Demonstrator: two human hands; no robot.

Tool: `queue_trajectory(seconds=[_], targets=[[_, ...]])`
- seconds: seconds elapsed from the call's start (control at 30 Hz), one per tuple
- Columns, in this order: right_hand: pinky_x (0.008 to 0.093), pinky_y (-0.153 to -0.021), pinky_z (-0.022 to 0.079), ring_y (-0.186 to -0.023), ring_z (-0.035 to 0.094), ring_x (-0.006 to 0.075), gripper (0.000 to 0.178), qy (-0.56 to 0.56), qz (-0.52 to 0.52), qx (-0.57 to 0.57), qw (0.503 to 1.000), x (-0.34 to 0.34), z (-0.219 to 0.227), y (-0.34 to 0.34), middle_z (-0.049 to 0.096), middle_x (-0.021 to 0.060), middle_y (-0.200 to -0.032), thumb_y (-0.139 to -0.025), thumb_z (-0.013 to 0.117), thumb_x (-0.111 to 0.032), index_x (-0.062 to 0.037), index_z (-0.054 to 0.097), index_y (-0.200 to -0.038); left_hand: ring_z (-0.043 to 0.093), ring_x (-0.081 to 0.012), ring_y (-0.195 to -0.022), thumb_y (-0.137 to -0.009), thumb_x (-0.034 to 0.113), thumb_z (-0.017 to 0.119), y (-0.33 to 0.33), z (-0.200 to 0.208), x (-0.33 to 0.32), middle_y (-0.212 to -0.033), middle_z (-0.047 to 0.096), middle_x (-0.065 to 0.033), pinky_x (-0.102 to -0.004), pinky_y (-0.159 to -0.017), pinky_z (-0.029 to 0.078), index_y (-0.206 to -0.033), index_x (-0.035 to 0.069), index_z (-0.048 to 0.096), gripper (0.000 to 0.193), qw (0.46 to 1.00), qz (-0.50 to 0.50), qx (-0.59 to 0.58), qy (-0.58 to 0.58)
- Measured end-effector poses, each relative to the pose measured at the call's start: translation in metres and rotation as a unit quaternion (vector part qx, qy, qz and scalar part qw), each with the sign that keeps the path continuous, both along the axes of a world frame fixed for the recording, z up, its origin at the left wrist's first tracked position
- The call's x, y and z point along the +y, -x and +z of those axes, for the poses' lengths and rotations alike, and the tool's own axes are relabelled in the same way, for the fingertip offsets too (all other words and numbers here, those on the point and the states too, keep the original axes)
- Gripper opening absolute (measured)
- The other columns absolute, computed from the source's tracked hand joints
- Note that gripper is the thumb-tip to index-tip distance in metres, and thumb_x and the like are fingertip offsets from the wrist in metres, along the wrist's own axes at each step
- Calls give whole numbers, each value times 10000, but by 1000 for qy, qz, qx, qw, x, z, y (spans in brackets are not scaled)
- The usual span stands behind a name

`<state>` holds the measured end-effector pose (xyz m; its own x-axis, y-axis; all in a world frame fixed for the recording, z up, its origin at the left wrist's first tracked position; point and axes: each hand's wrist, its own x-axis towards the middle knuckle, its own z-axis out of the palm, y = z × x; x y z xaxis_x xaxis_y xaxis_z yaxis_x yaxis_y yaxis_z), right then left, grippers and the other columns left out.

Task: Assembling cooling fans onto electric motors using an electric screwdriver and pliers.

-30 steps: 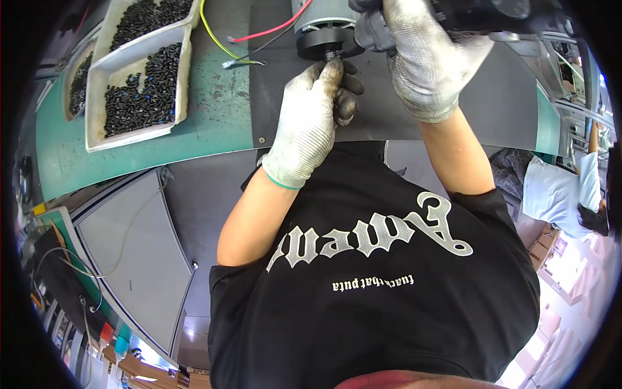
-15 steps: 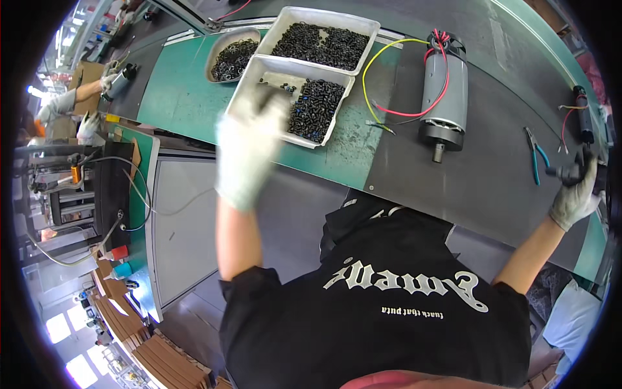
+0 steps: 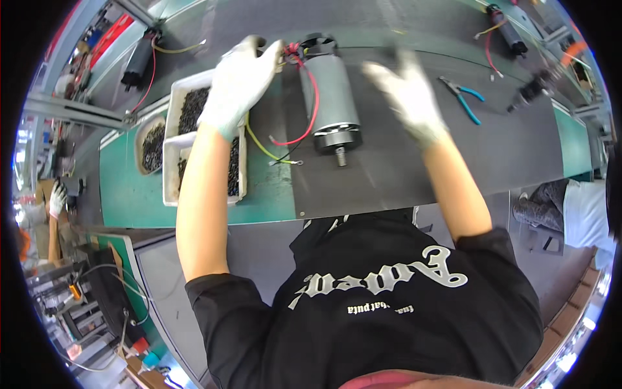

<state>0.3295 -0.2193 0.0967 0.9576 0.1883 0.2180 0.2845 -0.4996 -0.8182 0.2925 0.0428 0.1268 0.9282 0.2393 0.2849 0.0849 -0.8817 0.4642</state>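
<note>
A large grey cylindrical motor (image 3: 332,91) lies on the dark tabletop, its threaded shaft towards me. Red, black and yellow-green wires come from its far end. My left hand (image 3: 236,84), in a white glove, is beside that far end, thumb and fingers curled by the wires. Whatever sits between them is too dark and small to name. Past the motor's right side, my gloved right hand (image 3: 414,97) is over the tabletop, blurred, its fingers apart and nothing visible in them. Under my left forearm, white trays (image 3: 170,159) of small black parts are partly hidden.
Blue-handled pliers (image 3: 468,104) lie right of my right hand. Farther right is a dark tool with a narrow tip (image 3: 534,91). Smaller dark motors (image 3: 139,61) with wires stand at the far left and far right. A co-worker's gloved hand (image 3: 58,198) shows at the left edge.
My left hand has left the tray of small parts for the motor's wire end. My right hand has come away from the dark tool, moving left. The view has swung right.
</note>
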Motion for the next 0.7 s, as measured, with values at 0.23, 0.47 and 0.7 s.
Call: queue_trajectory(seconds=[0.23,0.47,0.7], targets=[[373,-956,492,-1097,616,301,893,-76,119,194,971,61,-20,-8,586,226,-1235,-680,806,-383,50,386,-1340,573,-190,-715,-854,633,568,-71,-36,-21,-758,611,-76,-340,-687,464,-949,76,665,573,894,-12,186,408],[340,-852,543,-1013,632,246,929,-177,145,161,960,58,-22,6,593,191,-1195,-713,822,-359,43,356,-1409,618,-266,-807,-907,559,488,-42,-4,10,-813,669,-211,-384,-784,483,-961,-14,665,602,984,-87,124,93],[373,-1020,433,-1220,524,301,887,-2,101,-17,995,55,-30,-3,521,245,-1321,-747,768,-430,51,394,-1393,677,-318,-952,-809,326,598,100,4,218,-945,704,-194,-391,-855,513,-972,22,714,363,973,215,84,-16]])
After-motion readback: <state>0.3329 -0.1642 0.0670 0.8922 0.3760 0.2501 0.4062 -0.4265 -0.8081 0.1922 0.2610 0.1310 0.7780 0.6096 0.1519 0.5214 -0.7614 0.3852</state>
